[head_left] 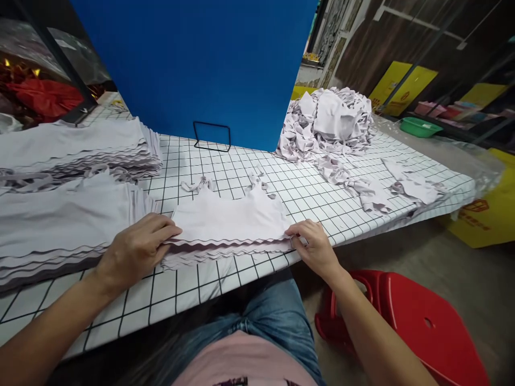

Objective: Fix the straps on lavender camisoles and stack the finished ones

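A pale lilac-white camisole top [229, 217] with thin straps and a wavy hem lies flat in front of me, straps pointing away. More wavy-edged layers show beneath its hem. My left hand [139, 246] pinches its lower left corner between thumb and fingers. At the opposite corner, my right hand [314, 246] is closed on the hem in the same way. Just left of my left hand lies a thick stack of similar tops [64, 214], with another stack [72, 142] behind it.
A large blue board [193, 69] with a black wire stand [212, 136] rises behind the top. Heaped crumpled garments [333, 120] lie at the back right, with loose pieces [414, 185] nearer the edge. A red stool [426, 321] stands right of my legs, beside the grid-patterned table [148, 297].
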`<state>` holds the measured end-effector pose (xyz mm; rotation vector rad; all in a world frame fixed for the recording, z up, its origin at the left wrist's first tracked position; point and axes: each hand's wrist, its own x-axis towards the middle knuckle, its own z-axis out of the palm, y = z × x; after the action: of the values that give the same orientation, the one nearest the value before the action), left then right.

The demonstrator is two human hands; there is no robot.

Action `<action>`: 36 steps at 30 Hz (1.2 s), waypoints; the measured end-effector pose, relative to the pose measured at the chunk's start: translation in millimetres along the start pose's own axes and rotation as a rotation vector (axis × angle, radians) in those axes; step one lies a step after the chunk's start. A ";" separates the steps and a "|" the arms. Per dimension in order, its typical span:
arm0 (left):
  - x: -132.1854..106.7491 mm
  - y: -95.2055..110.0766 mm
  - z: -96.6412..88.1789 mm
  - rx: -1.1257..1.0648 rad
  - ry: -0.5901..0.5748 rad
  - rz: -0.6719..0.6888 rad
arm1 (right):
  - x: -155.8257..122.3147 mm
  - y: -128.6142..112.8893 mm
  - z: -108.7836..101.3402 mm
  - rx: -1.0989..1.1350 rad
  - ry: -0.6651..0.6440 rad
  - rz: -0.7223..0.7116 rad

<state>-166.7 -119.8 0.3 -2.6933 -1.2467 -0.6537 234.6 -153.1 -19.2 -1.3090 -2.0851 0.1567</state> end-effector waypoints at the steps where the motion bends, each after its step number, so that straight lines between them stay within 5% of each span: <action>1: -2.7 1.3 0.6 -0.010 0.001 -0.003 | -3.4 -0.4 1.1 -0.018 -0.001 -0.003; 24: -18.3 16.2 0.6 0.135 0.019 0.041 | -20.8 -4.5 10.5 -0.065 0.025 -0.084; 31: -26.7 17.3 -10.5 0.096 -0.082 0.024 | -20.9 -12.9 4.0 -0.041 -0.023 -0.085; 36: 7.5 39.0 -26.3 -0.142 -0.203 0.073 | -19.3 -20.8 3.0 -0.026 -0.020 -0.020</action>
<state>-142.2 -147.2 30.5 -2.9704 -1.1782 -0.4874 222.4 -178.8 -21.6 -1.3068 -2.1227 0.1343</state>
